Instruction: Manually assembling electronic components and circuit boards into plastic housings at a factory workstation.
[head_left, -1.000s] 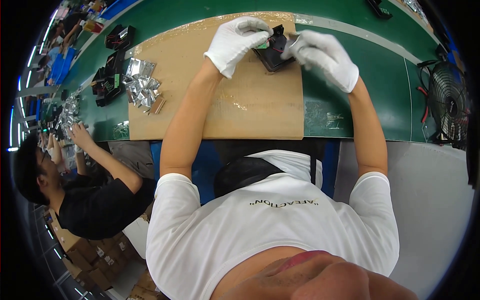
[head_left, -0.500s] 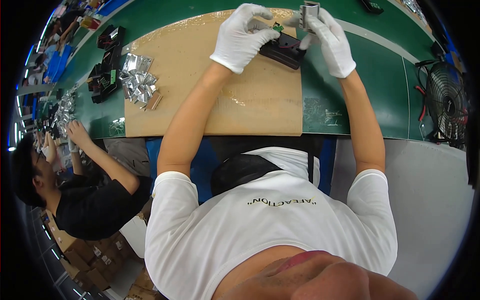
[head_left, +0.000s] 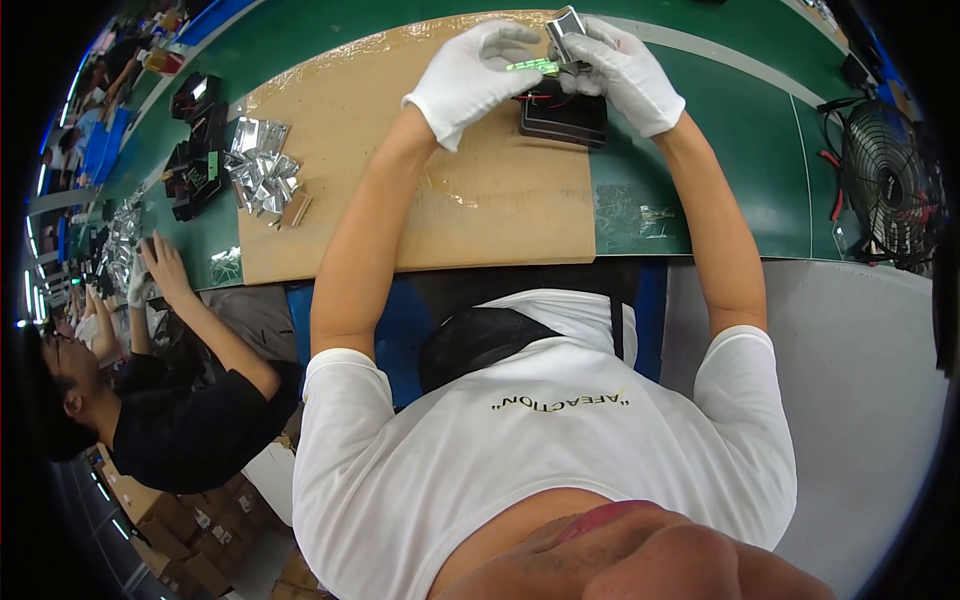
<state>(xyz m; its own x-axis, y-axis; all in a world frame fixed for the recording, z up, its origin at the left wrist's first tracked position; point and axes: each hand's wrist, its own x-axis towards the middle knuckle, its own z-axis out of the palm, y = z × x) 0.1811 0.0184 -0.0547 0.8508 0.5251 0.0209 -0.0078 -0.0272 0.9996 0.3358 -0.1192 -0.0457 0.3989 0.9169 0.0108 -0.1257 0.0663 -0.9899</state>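
My left hand (head_left: 472,80), in a white glove, pinches a small green circuit board (head_left: 533,66) at the far side of the cardboard. A shiny silver metal piece (head_left: 564,27) is in the gloved fingers of my right hand (head_left: 630,84), tilted and close beside the board. Directly below both hands lies a black plastic housing (head_left: 563,122) with thin red wires at its upper edge. My right fingertips hide part of the housing's far side. Whether the metal piece touches the board, I cannot tell.
Cardboard (head_left: 400,215) covers part of the green bench (head_left: 720,190). Silver metal pieces (head_left: 265,170) are heaped at left beside black housings (head_left: 195,165). A black fan (head_left: 888,185) and red-handled pliers (head_left: 835,187) sit at right. A co-worker (head_left: 190,420) works on the left.
My right hand has brought the silver piece left and tilted it toward the board. The circuit board has turned flatter in my left fingers, and the black housing has turned and shifted slightly.
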